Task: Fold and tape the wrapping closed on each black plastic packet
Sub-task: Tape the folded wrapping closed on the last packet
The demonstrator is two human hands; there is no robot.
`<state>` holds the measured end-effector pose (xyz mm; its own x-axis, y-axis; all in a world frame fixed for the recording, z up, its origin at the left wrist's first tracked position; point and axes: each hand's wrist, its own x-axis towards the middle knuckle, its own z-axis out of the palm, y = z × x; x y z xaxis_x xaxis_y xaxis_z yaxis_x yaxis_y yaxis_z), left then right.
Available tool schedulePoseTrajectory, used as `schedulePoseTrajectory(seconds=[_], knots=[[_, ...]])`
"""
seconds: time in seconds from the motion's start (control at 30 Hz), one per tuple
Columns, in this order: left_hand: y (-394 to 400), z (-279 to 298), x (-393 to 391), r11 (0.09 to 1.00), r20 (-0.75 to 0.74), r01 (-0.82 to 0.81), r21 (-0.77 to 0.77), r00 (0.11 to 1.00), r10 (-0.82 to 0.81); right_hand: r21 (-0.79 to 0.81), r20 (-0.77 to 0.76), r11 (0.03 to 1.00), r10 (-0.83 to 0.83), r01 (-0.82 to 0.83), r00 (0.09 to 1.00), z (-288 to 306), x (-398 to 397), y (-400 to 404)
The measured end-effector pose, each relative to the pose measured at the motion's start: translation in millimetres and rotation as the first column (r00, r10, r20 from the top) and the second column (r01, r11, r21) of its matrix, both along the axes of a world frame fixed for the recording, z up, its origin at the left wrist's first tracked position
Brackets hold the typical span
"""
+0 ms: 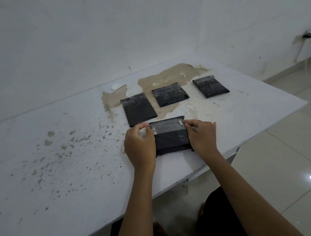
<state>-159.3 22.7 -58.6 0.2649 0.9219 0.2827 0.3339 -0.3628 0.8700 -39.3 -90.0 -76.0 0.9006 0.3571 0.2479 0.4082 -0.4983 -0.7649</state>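
Near worktop (pixel 62 161) edge: black packet (pixel 171 140) lies flat, clear tape strip (pixel 167 126) across far end. Left hand (pixel 139 146) fingers pinch tape's left end; right hand (pixel 202 138) fingers curl on right end. Beyond: three taped packets (pixel 139 109) in row, apart, over peeled worktop patch (pixel 166 76).

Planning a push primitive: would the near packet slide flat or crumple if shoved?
Probably slides flat: the near packet lies low and square under both hands, left hand and right hand. Its glossy film and tape look slippery. Loose edges may wrinkle. It should not roll.
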Motion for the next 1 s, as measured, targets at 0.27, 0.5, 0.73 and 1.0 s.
schedulePoseTrajectory(seconds=[0.27,0.5,0.73,1.0], knots=[[2.2,-0.1,-0.7,0.98,-0.121,0.048,0.195,0.992,-0.025,-0.004,-0.002,1.0,0.005,-0.005,1.0,-0.6,-0.5,-0.3],[13.3,7.9,-1.6,0.938,-0.389,0.114,0.327,0.921,0.023,-0.002,0.006,1.0,-0.001,0.001,1.0,-1.5,-1.6,-0.4],[15.8,14.6,-1.4,0.897,-0.499,0.192,0.398,0.866,0.036,-0.004,0.01,1.0,-0.003,0.003,1.0,-0.1,-4.9,-0.3],[-26.5,5.8,5.8,0.796,-0.748,0.571,0.202,0.614,-0.251,0.14,-0.077,0.986,0.1,-0.089,0.992,6.7,-0.3,-2.3]])
